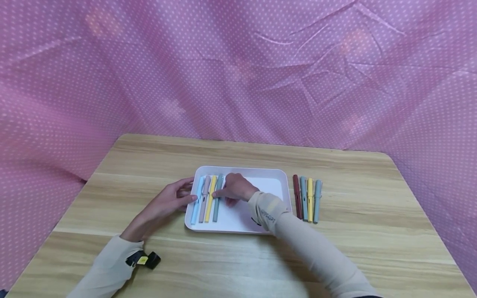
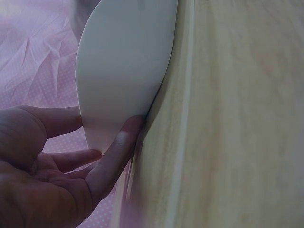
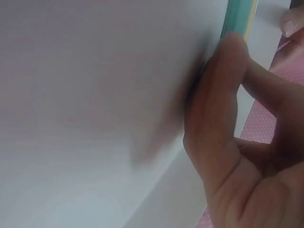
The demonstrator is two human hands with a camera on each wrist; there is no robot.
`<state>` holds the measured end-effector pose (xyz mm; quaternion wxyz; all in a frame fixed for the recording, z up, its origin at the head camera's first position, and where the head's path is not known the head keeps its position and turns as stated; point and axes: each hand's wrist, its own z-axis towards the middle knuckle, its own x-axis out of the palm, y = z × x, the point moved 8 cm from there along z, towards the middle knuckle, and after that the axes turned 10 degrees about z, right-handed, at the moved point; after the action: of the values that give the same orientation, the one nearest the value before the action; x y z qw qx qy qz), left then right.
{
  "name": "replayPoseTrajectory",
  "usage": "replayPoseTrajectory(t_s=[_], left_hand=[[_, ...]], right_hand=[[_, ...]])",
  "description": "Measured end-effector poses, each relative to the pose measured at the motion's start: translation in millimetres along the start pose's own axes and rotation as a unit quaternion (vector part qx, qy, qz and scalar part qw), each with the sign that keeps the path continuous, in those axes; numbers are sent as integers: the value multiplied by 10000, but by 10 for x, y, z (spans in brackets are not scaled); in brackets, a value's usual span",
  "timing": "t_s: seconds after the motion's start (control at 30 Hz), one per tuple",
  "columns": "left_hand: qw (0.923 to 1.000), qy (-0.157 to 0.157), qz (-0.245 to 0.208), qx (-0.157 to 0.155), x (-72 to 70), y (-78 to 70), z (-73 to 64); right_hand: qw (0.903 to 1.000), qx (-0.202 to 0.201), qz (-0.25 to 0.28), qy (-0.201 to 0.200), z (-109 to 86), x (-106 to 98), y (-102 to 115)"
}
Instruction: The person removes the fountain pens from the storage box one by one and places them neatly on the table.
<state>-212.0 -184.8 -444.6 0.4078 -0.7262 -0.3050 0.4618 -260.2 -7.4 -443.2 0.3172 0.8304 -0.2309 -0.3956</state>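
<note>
We face a pink dotted cloth [image 1: 238,82] hanging behind and around a wood-grained desk [image 1: 186,265]. Over the desk we see two pale sleeves, the right one [image 1: 324,256] with dark lettering near the cuff, the left one [image 1: 108,263] plain. Between them lies a white tray [image 1: 249,215], flat on the desk.

Our hands are both at the tray. The left hand [image 1: 167,203] grips its left wall, thumb at the rim and fingers against the outside. The right hand [image 1: 238,188] reaches into it and pinches the green pen, the thumb stretching as far as the yellow one. We notice a small black device [image 1: 149,260] at the left cuff.

Inside the tray, at its left end, four pens lie side by side: light blue pen [image 1: 194,213], mauve pen [image 1: 203,210], yellow pen [image 1: 208,212] and green pen [image 1: 216,213], from left to right. On the desk, just beside the tray's right wall, we count four more: red pen [image 1: 297,192], teal pen [image 1: 304,196], second yellow pen [image 1: 310,196] and grey-blue pen [image 1: 317,200].
</note>
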Motion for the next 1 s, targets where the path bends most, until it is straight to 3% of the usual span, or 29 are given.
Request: replayPoseTrajectory(t_s=[0.5, 1.0], left_hand=[[9998, -44, 154, -139, -6, 22, 4], [9995, -1, 108, -285, -22, 63, 16]], right_hand=[[9991, 406, 79, 4, -53, -67, -86], [9976, 475, -494, -138, -42, -37, -61]])
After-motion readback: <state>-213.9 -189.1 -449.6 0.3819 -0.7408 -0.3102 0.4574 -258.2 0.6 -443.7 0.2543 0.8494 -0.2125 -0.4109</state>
